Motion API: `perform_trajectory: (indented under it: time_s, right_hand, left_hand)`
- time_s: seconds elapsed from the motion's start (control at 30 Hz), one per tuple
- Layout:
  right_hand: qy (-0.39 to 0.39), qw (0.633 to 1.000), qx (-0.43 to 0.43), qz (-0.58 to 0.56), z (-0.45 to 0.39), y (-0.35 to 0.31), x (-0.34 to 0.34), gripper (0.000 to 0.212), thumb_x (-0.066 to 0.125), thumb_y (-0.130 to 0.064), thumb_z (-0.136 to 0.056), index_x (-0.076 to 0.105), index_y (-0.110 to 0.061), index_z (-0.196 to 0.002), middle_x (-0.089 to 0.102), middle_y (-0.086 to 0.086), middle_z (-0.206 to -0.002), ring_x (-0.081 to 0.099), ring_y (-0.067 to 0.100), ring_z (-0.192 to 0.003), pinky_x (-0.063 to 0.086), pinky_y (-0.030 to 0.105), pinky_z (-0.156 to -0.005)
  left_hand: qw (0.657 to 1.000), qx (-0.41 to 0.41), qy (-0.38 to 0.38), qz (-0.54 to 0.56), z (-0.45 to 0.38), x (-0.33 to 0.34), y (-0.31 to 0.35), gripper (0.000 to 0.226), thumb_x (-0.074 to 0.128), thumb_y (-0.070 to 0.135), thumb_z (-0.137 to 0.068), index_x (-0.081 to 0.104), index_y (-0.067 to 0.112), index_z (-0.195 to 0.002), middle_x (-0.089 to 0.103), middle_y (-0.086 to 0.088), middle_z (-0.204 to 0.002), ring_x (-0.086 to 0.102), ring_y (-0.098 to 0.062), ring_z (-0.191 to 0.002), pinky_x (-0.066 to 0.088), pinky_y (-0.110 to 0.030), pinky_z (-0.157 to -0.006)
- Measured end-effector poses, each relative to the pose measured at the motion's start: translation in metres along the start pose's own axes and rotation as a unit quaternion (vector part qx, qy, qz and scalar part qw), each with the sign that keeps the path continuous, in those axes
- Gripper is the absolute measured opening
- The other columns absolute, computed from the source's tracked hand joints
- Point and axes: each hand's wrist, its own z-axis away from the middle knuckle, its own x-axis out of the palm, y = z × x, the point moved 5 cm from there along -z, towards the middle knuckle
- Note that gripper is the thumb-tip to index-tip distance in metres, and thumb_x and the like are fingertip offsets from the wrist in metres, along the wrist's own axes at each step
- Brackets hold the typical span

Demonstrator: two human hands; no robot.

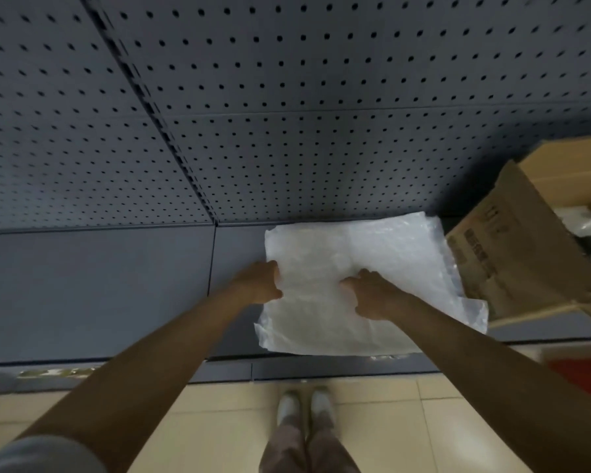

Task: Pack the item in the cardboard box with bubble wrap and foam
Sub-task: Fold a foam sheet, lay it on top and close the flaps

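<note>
We judge that the work is at the wrapping stage: a white sheet of bubble wrap (355, 278) lies spread flat on the dark grey surface (99, 288), with its far edge close to the perforated back panel (287, 97). The item to be packed does not show clearly; it may be under the sheet or inside the cardboard box (526, 240), and we cannot tell which. The box stands at the right, just beside the sheet, with one flap leaning toward it and seeming to touch the sheet's right edge; something pale and something dark are inside it, too blurred to name. Our left hand (256, 283) holds the left edge of the sheet, its fingers curled around the edge so that they grip the wrap. Our right hand (372, 295) rests on top of the sheet near its middle, palm down, fingers loosely spread and pressing, not closed on anything. Both arms reach forward, nearly straight, over the front edge of the surface, and the hands are near each other. The next move probably calls for folding the sheet from the left side, so the right hand should keep it from sliding while the left lifts the edge.
</note>
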Motion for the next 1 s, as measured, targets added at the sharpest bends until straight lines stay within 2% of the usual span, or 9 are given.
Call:
perform_trajectory:
  time_s: [0.2, 0.33, 0.43, 0.47, 0.57, 0.63, 0.8, 0.93, 1.0]
  right_hand:
    - [0.008, 1.000, -0.011, -0.010, -0.006, -0.013, 0.004, 0.068, 0.051, -0.014, -0.090, 0.021, -0.026, -0.150, 0.017, 0.014, -0.152, 0.023, 0.034, -0.138, 0.035, 0.042, -0.110]
    - [-0.003, 0.999, -0.029, -0.016, -0.007, -0.030, 0.003, 0.070, 0.051, -0.017, -0.091, 0.017, -0.029, -0.151, 0.015, 0.014, -0.153, 0.023, 0.034, -0.138, 0.036, 0.042, -0.109]
    - [-0.010, 0.999, -0.046, -0.026, -0.008, -0.051, 0.005, 0.072, 0.051, -0.018, -0.091, 0.015, -0.028, -0.152, 0.013, 0.013, -0.155, 0.020, 0.034, -0.139, 0.036, 0.043, -0.109]
    - [-0.014, 0.998, -0.055, -0.030, -0.008, -0.058, 0.006, 0.072, 0.051, -0.018, -0.091, 0.014, -0.027, -0.152, 0.011, 0.013, -0.156, 0.019, 0.034, -0.140, 0.035, 0.043, -0.110]
    - [-0.019, 0.995, -0.084, -0.043, -0.009, -0.078, 0.008, 0.071, 0.051, -0.019, -0.092, 0.014, -0.023, -0.152, 0.013, 0.012, -0.157, 0.020, 0.032, -0.141, 0.031, 0.041, -0.113]
    - [-0.019, 0.994, -0.096, -0.049, -0.006, -0.088, 0.007, 0.069, 0.051, -0.019, -0.093, 0.016, -0.021, -0.152, 0.019, 0.012, -0.155, 0.023, 0.032, -0.139, 0.031, 0.039, -0.112]
    - [-0.017, 0.994, -0.098, -0.041, 0.005, -0.090, 0.004, 0.061, 0.048, -0.020, -0.094, 0.023, -0.017, -0.150, 0.028, 0.015, -0.148, 0.031, 0.033, -0.133, 0.036, 0.041, -0.108]
    - [0.014, 0.996, -0.070, -0.048, 0.011, -0.069, -0.004, 0.053, 0.047, -0.016, -0.094, 0.033, -0.014, -0.145, 0.034, 0.014, -0.144, 0.035, 0.031, -0.130, 0.039, 0.040, -0.106]
    - [0.019, 0.997, -0.052, -0.061, 0.014, -0.051, -0.006, 0.054, 0.047, -0.017, -0.094, 0.033, -0.015, -0.145, 0.035, 0.013, -0.144, 0.036, 0.030, -0.130, 0.038, 0.038, -0.107]
  left_hand:
    - [0.983, -0.044, 0.044, 0.171, -0.009, 0.001, -0.010, 0.051, 0.065, 0.012, -0.089, 0.040, 0.001, -0.131, 0.048, -0.018, -0.134, 0.050, -0.032, -0.120, 0.043, -0.032, -0.088]
    - [0.962, -0.078, 0.077, 0.250, -0.009, -0.003, -0.030, 0.043, 0.062, 0.002, -0.089, 0.041, 0.001, -0.126, 0.046, -0.022, -0.136, 0.051, -0.032, -0.115, 0.045, -0.035, -0.088]
    - [0.958, -0.095, 0.086, 0.256, -0.006, -0.005, -0.053, 0.052, 0.061, 0.001, -0.089, 0.036, -0.002, -0.134, 0.044, -0.021, -0.138, 0.047, -0.036, -0.125, 0.044, -0.039, -0.095]
    - [0.957, -0.101, 0.090, 0.257, -0.004, -0.006, -0.062, 0.052, 0.061, 0.001, -0.089, 0.037, -0.001, -0.134, 0.045, -0.020, -0.136, 0.048, -0.037, -0.123, 0.045, -0.039, -0.093]
    - [0.952, -0.118, 0.123, 0.253, 0.008, -0.012, -0.090, 0.029, 0.061, -0.002, -0.086, 0.044, 0.007, -0.107, 0.051, -0.020, -0.116, 0.053, -0.030, -0.098, 0.043, -0.033, -0.074]
    - [0.948, -0.124, 0.148, 0.253, 0.016, -0.016, -0.104, 0.028, 0.063, -0.002, -0.085, 0.041, 0.012, -0.095, 0.048, -0.017, -0.104, 0.049, -0.025, -0.086, 0.040, -0.031, -0.069]
    - [0.971, -0.089, 0.137, 0.177, 0.044, -0.032, -0.104, 0.025, 0.059, 0.008, -0.089, 0.039, 0.015, -0.102, 0.051, -0.012, -0.102, 0.050, -0.024, -0.085, 0.039, -0.027, -0.064]
    - [0.980, -0.012, 0.135, 0.144, 0.065, -0.052, -0.066, 0.026, 0.058, 0.018, -0.092, 0.037, 0.018, -0.108, 0.051, -0.012, -0.119, 0.052, -0.023, -0.093, 0.042, -0.029, -0.073]
    - [0.980, 0.037, 0.129, 0.147, 0.073, -0.059, -0.035, 0.034, 0.058, 0.029, -0.093, 0.036, 0.021, -0.116, 0.049, -0.006, -0.114, 0.054, -0.024, -0.092, 0.047, -0.029, -0.066]
